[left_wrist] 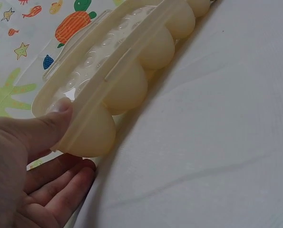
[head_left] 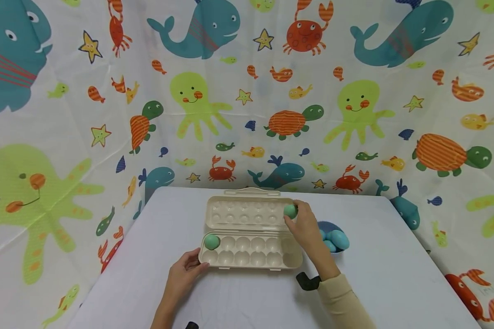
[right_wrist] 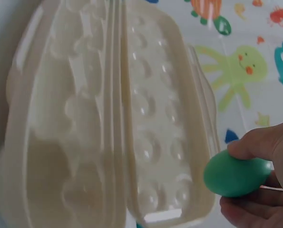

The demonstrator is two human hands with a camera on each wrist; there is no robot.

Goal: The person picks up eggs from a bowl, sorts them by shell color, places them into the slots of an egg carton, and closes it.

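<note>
An open cream plastic egg carton (head_left: 250, 252) lies on the table, its lid (head_left: 247, 212) folded back toward the wall. My left hand (head_left: 184, 274) grips the carton's left end; in the left wrist view the thumb (left_wrist: 60, 111) presses on the rim and the other fingers are below. My right hand (head_left: 306, 230) holds a green egg (right_wrist: 236, 174) between thumb and fingers, above the lid's right end. Another green egg (head_left: 212, 241) sits in the back left cup. In the right wrist view, the cups nearest that hand hold no egg.
Just right of the carton, partly behind my right forearm, a blue bowl (head_left: 328, 225) holds several light blue eggs (head_left: 338, 239). A white cloth (head_left: 395, 260) covers the table. Behind and beside it hangs a curtain (head_left: 247, 151) printed with sea animals.
</note>
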